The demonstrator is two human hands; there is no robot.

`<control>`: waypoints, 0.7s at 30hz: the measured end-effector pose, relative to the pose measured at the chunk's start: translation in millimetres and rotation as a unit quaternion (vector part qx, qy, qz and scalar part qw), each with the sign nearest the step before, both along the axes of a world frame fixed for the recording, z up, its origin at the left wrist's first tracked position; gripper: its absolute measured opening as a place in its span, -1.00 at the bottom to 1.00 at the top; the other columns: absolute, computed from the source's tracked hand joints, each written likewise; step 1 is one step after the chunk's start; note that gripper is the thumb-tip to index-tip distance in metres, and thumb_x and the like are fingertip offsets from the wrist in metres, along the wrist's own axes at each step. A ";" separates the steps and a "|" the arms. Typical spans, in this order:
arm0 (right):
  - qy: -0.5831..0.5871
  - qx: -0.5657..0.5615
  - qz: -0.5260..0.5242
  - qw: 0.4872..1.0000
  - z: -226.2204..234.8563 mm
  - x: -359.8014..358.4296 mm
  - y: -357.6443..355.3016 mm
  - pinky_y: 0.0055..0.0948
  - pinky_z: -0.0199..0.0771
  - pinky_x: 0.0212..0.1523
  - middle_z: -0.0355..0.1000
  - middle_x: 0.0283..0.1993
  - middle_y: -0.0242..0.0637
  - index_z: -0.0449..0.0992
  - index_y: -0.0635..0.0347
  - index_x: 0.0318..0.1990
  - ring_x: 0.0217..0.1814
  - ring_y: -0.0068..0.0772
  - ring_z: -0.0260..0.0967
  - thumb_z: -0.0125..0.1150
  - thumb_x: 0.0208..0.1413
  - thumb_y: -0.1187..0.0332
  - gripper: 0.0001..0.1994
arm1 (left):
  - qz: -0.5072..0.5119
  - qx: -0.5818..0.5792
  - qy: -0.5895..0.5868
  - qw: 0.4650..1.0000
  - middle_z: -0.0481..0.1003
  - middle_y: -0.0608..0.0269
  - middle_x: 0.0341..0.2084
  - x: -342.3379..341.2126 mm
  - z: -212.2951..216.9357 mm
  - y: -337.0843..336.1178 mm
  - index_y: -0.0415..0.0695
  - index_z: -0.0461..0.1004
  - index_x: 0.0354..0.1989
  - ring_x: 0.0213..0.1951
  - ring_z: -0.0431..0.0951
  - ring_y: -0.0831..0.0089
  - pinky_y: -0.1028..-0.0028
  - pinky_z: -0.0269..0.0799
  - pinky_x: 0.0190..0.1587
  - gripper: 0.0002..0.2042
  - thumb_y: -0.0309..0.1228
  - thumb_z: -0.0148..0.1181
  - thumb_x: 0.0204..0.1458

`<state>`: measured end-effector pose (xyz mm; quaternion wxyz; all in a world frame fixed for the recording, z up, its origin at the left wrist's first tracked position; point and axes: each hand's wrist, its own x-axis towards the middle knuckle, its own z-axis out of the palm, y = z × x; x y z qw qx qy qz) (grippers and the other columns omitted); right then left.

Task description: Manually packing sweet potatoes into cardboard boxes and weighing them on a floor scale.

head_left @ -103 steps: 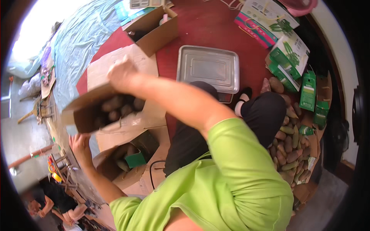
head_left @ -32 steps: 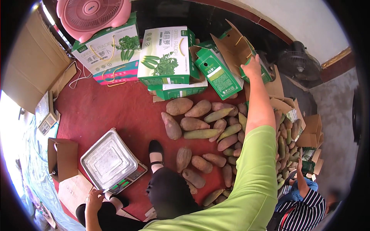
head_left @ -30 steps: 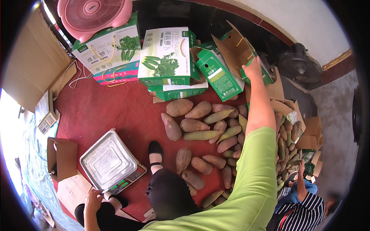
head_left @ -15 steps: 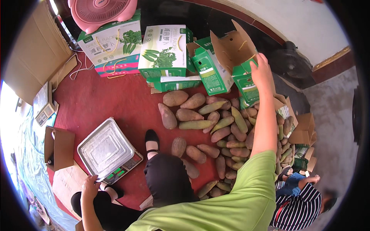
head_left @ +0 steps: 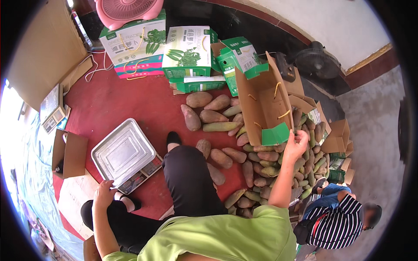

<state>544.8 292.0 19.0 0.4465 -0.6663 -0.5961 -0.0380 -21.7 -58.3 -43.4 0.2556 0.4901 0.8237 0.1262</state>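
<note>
My right hand (head_left: pixel 296 145) grips the near corner of an open cardboard box (head_left: pixel 267 98), by its green flap. The box is tilted, its brown inside facing me and yellow cord loops showing in its walls. Below and around it lies a heap of radishes (head_left: pixel 270 172), some green, some dusty reddish-brown. On the left, my left hand (head_left: pixel 104 195) is closed at the near corner of the metal tray (head_left: pixel 124 150) of a platform scale (head_left: pixel 146 176). Nothing lies on the tray.
Printed radish cartons (head_left: pixel 187 52) stand along the far wall, with a pink fan (head_left: pixel 128 9) on one. A black fan (head_left: pixel 320 63) is at the far right. A person in a striped top (head_left: pixel 337 222) sits at the right. A small brown box (head_left: pixel 69 154) stands left of the scale.
My right hand has drawn the open box from the row of cartons toward me, over the radishes. My left hand stays at the tray's corner. The scale's green display glow no longer shows.
</note>
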 end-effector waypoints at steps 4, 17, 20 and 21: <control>-0.208 0.114 0.030 0.971 4.1 -1.3 4.5 -0.27 0.35 -0.27 0.45 -0.24 -0.26 0.50 0.22 -0.25 -0.26 -0.25 0.35 0.19 0.02 0.40 -0.85 | 0.035 -0.051 -0.013 0.998 0.49 0.03 -0.36 11.9 24.9 8.0 -0.22 0.50 -0.19 -0.22 0.48 0.09 0.26 0.38 -0.16 -0.67 -0.47 0.26 -0.22; -0.005 0.087 0.126 0.988 115.4 -66.8 26.8 -0.46 0.30 -0.38 0.38 -0.49 -0.22 0.45 0.33 -0.36 -0.48 -0.45 0.25 0.11 0.12 0.38 -0.84 | 0.034 0.020 -0.008 0.999 0.49 0.04 -0.34 16.6 44.5 -5.2 -0.22 0.49 -0.16 -0.24 0.51 0.11 0.29 0.40 -0.17 -0.66 -0.48 0.26 -0.20; 0.040 0.082 0.229 0.969 133.5 -97.4 16.6 -0.51 0.29 -0.37 0.39 -0.48 -0.31 0.45 0.35 -0.35 -0.44 -0.61 0.22 0.10 0.13 0.42 -0.86 | 0.033 0.063 -0.002 0.997 0.47 0.00 -0.31 20.3 56.3 4.5 -0.22 0.47 -0.13 -0.20 0.48 0.07 0.30 0.37 -0.13 -0.66 -0.49 0.23 -0.17; 0.057 0.087 0.260 0.960 135.0 -109.7 17.2 -0.56 0.30 -0.34 0.41 -0.45 -0.36 0.47 0.35 -0.30 -0.40 -0.66 0.25 0.11 0.11 0.45 -0.88 | 0.031 0.099 0.016 0.994 0.45 0.00 -0.32 19.7 57.1 5.4 -0.22 0.46 -0.12 -0.22 0.48 0.09 0.29 0.37 -0.15 -0.63 -0.52 0.24 -0.20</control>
